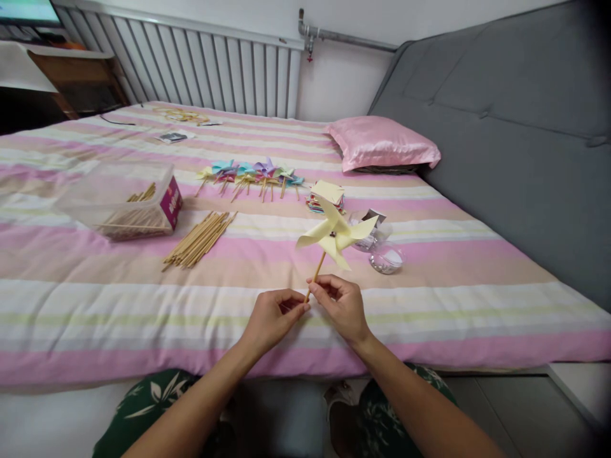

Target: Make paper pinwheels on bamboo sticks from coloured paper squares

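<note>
A pale yellow paper pinwheel [337,233] on a thin wooden stick stands upright over the near edge of the bed. My right hand [342,308] pinches the bottom of that stick between its fingers. My left hand [274,316] is curled closed right beside it, its fingertips meeting the stick's lower end. Behind the pinwheel lies a stack of coloured paper squares [326,195]. A row of finished pinwheels [252,173] in blue, purple and yellow lies further back on the bedspread.
A bundle of loose wooden sticks [199,239] lies left of centre, next to a clear plastic box [119,200] holding more sticks. A small clear bag [384,254] sits right of the pinwheel. A pink pillow [382,144] and grey headboard [506,133] are at right.
</note>
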`<state>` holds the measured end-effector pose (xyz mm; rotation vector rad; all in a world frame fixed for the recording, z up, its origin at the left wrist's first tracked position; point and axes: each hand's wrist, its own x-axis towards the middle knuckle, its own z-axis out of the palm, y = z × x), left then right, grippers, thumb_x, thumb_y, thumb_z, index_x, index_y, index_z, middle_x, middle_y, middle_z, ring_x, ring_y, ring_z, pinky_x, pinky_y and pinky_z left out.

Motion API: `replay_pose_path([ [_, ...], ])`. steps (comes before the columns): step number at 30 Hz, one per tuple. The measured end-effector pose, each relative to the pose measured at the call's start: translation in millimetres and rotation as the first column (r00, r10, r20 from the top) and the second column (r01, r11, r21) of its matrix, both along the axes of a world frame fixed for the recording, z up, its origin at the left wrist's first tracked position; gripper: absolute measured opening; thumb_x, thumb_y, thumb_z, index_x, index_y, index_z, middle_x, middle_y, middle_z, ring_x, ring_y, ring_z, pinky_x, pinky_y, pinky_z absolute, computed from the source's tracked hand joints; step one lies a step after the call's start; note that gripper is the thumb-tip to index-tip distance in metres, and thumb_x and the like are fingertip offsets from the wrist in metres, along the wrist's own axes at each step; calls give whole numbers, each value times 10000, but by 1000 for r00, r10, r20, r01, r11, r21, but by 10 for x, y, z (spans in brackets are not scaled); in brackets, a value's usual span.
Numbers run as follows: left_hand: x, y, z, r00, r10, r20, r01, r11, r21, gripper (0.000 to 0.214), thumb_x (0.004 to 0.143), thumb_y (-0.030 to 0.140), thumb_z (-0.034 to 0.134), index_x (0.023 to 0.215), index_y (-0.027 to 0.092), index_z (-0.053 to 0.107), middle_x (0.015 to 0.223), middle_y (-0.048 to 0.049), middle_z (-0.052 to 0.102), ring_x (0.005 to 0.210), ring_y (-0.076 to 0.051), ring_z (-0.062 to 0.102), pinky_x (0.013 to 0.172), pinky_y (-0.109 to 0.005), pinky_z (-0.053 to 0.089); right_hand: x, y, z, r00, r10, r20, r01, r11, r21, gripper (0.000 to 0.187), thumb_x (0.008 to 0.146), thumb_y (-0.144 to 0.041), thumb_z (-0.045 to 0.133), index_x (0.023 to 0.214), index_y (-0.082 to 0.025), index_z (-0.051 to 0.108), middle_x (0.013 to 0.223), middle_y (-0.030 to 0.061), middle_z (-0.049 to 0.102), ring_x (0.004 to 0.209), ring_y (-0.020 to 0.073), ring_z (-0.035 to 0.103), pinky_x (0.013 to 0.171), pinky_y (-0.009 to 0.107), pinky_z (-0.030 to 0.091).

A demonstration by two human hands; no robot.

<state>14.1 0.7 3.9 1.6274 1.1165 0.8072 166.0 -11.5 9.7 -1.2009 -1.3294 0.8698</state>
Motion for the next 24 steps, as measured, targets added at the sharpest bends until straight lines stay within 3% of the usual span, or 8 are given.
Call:
replay_pose_path([
  [24,-10,2,2,1000,-28,12,28,1000,10,158,770,257,587,790,148,700,752,-43,710,680,-162,624,610,-232,448,-5,-3,-29,999,27,21,-26,999,-30,188,770,-296,633,853,-145,707,789,69,710,640,151,631,594,253,502],
])
